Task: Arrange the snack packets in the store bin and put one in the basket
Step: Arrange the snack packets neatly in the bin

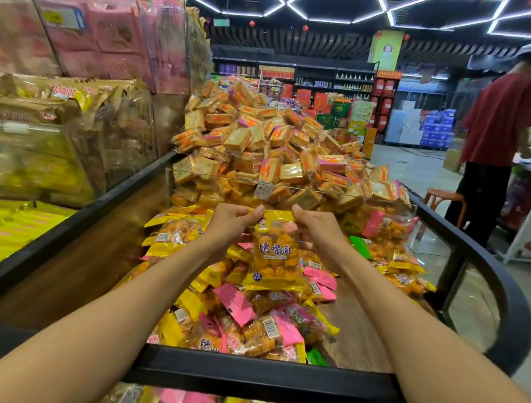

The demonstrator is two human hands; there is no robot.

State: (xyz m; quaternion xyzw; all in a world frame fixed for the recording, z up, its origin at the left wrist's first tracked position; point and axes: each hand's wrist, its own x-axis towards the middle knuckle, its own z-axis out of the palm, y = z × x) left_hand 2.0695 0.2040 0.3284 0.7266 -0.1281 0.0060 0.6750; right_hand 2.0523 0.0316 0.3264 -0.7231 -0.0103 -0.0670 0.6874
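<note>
The held snack packet (274,249) is yellow with blue lettering and orange pieces, above yellow and pink packets (239,310) in the black-rimmed bin (263,376).

Grocery shop: bulk snack bins (291,380), heaped packets (272,144), stocked shelves (315,78) at back, price tag (263,191).

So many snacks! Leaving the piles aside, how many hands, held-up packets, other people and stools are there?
hands: 2, left hand and right hand
held packet: 1
person in red: 1
stool: 1
Total: 5
</note>
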